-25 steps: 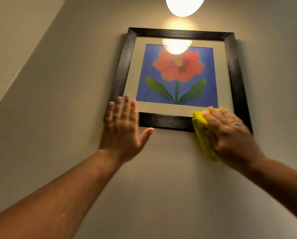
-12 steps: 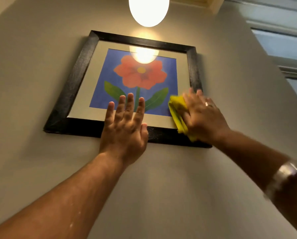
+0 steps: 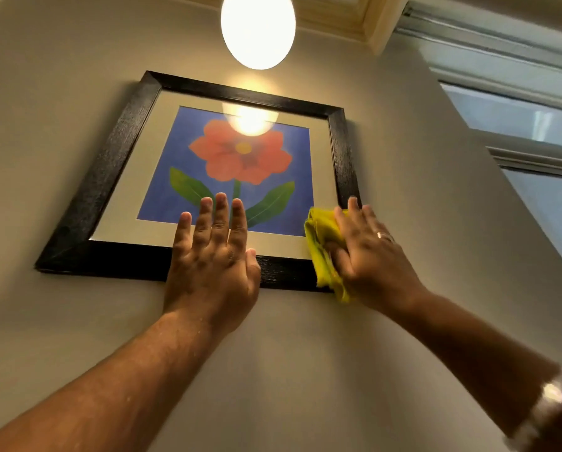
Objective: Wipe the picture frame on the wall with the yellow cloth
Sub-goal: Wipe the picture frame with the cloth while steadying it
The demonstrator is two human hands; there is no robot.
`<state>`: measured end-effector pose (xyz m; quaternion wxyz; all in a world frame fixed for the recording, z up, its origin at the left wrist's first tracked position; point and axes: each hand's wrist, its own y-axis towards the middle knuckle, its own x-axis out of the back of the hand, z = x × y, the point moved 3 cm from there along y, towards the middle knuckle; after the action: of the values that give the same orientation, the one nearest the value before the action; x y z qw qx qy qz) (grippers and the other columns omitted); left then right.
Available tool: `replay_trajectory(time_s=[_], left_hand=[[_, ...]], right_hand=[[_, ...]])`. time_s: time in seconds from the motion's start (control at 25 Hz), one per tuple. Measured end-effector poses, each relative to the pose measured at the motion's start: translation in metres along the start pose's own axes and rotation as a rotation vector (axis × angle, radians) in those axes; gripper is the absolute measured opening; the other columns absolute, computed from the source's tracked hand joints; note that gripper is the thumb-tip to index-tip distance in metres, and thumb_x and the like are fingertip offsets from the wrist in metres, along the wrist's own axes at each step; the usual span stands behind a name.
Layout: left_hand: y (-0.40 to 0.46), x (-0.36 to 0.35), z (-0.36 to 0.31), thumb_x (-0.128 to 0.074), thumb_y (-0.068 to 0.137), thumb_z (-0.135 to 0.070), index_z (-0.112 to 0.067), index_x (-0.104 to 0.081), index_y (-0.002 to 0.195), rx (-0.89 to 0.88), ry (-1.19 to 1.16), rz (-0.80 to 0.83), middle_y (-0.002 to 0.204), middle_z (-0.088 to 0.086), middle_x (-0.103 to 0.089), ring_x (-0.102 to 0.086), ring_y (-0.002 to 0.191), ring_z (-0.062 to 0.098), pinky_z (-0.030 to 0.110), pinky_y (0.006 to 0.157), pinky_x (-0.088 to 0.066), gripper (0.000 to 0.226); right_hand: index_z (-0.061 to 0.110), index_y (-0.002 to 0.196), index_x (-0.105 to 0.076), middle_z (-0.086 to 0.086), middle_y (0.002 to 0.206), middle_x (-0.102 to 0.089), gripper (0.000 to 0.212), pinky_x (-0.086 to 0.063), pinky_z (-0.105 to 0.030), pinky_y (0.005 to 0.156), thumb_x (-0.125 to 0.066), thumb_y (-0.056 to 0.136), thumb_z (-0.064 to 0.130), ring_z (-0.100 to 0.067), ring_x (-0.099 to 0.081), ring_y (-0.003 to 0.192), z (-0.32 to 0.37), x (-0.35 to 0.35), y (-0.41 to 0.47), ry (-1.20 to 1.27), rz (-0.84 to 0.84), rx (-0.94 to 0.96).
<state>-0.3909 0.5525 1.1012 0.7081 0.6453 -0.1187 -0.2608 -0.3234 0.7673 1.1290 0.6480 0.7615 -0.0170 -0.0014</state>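
Observation:
A black picture frame (image 3: 103, 177) hangs on the beige wall, holding a red flower on blue under glass. My left hand (image 3: 211, 256) lies flat, fingers spread, over the middle of the frame's bottom bar and lower glass. My right hand (image 3: 367, 252) presses the bunched yellow cloth (image 3: 322, 246) against the frame's bottom right corner. The cloth covers that corner, and part of the cloth is hidden under my palm.
A lit round lamp (image 3: 258, 27) hangs just above the frame and glares on the glass. A window with white frame (image 3: 514, 93) lies to the right, past the wall's corner. Bare wall (image 3: 289, 370) spreads below and left of the frame.
My view has swung left to right, so the frame sits further left. My left hand slid from the bottom left corner to the middle. The cloth rose slightly at the bottom right corner.

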Motion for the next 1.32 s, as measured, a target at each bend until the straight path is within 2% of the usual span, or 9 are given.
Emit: replay_trajectory(time_s=[0.12, 0.24, 0.4, 0.56, 0.72, 0.84, 1.12, 1.24, 1.32], left_hand=[[0.0, -0.003, -0.012, -0.013, 0.091, -0.041, -0.016, 0.01, 0.152, -0.014, -0.023, 0.01, 0.162, 0.007, 0.01, 0.017, 0.146, 0.019, 0.043, 0.119, 0.014, 0.07], [0.0, -0.003, -0.013, -0.015, 0.091, -0.042, -0.016, 0.01, 0.152, -0.008, -0.011, 0.006, 0.162, 0.007, 0.011, 0.017, 0.146, 0.018, 0.043, 0.119, 0.015, 0.071], [-0.001, -0.002, -0.013, -0.014, 0.091, -0.04, -0.013, 0.01, 0.152, -0.005, 0.0, 0.011, 0.162, 0.009, 0.01, 0.017, 0.146, 0.019, 0.043, 0.119, 0.014, 0.07], [0.0, -0.004, -0.017, -0.015, 0.092, -0.037, -0.011, 0.004, 0.152, -0.012, -0.004, -0.006, 0.162, 0.01, 0.006, 0.008, 0.15, 0.023, 0.044, 0.12, 0.011, 0.068], [-0.001, -0.004, -0.018, -0.017, 0.091, -0.036, -0.008, -0.005, 0.152, -0.011, -0.005, -0.038, 0.162, 0.012, -0.003, -0.001, 0.15, 0.025, 0.045, 0.121, 0.005, 0.068], [0.0, -0.005, -0.017, -0.018, 0.09, -0.036, -0.008, -0.005, 0.152, 0.004, -0.002, -0.047, 0.162, 0.013, -0.005, -0.003, 0.15, 0.025, 0.046, 0.122, 0.004, 0.069], [-0.001, -0.004, -0.017, -0.021, 0.092, -0.035, -0.007, -0.001, 0.152, 0.007, -0.03, -0.007, 0.162, 0.013, -0.001, 0.002, 0.15, 0.025, 0.046, 0.121, 0.008, 0.069], [-0.002, -0.002, -0.016, -0.02, 0.092, -0.037, -0.007, 0.006, 0.151, -0.013, -0.061, 0.025, 0.162, 0.013, 0.007, 0.009, 0.149, 0.023, 0.043, 0.12, 0.011, 0.071], [-0.003, 0.0, -0.015, -0.024, 0.089, -0.039, -0.006, 0.009, 0.15, -0.008, -0.093, 0.036, 0.161, 0.012, 0.012, 0.014, 0.148, 0.023, 0.042, 0.12, 0.011, 0.077]], right_hand=[[0.021, 0.149, -0.01, -0.01, 0.161, -0.003, 0.063, -0.009, -0.046, 0.118, -0.033, 0.093, 0.039, -0.03, -0.003, 0.147, -0.017, 0.013, 0.102, -0.068, 0.038, -0.125], [0.021, 0.15, -0.005, -0.009, 0.161, 0.004, 0.063, -0.007, -0.047, 0.12, -0.03, 0.096, 0.042, -0.03, 0.002, 0.147, -0.021, 0.028, 0.18, -0.033, 0.147, -0.215], [0.024, 0.149, -0.009, -0.007, 0.161, -0.003, 0.064, -0.01, -0.043, 0.12, -0.033, 0.092, 0.039, -0.028, -0.002, 0.147, -0.025, 0.027, 0.086, -0.039, 0.13, -0.014], [0.042, 0.146, 0.0, 0.008, 0.159, -0.002, 0.065, -0.001, -0.029, 0.113, -0.027, 0.088, 0.057, -0.013, 0.001, 0.145, -0.028, 0.019, -0.052, 0.041, 0.157, 0.134], [0.02, 0.149, -0.009, -0.011, 0.16, -0.003, 0.062, -0.014, -0.044, 0.12, -0.036, 0.096, 0.034, -0.031, -0.007, 0.147, -0.032, 0.025, 0.078, -0.003, 0.095, -0.07], [0.018, 0.149, -0.009, -0.013, 0.16, -0.003, 0.062, -0.019, -0.05, 0.117, -0.033, 0.096, 0.039, -0.035, -0.011, 0.145, -0.029, 0.031, 0.157, 0.03, 0.092, -0.278], [0.03, 0.148, -0.01, -0.002, 0.161, -0.006, 0.062, -0.018, -0.044, 0.116, -0.037, 0.092, 0.033, -0.027, -0.006, 0.147, -0.028, 0.027, -0.013, 0.033, 0.171, 0.008], [0.024, 0.149, -0.01, -0.007, 0.161, -0.003, 0.059, -0.013, -0.044, 0.118, -0.037, 0.097, 0.025, -0.031, -0.005, 0.147, -0.022, 0.034, 0.03, 0.014, 0.186, -0.182], [0.019, 0.149, -0.015, -0.009, 0.161, -0.006, 0.059, -0.013, -0.044, 0.119, -0.038, 0.094, 0.02, -0.033, -0.005, 0.147, 0.015, 0.034, 0.064, -0.031, 0.17, -0.174]])
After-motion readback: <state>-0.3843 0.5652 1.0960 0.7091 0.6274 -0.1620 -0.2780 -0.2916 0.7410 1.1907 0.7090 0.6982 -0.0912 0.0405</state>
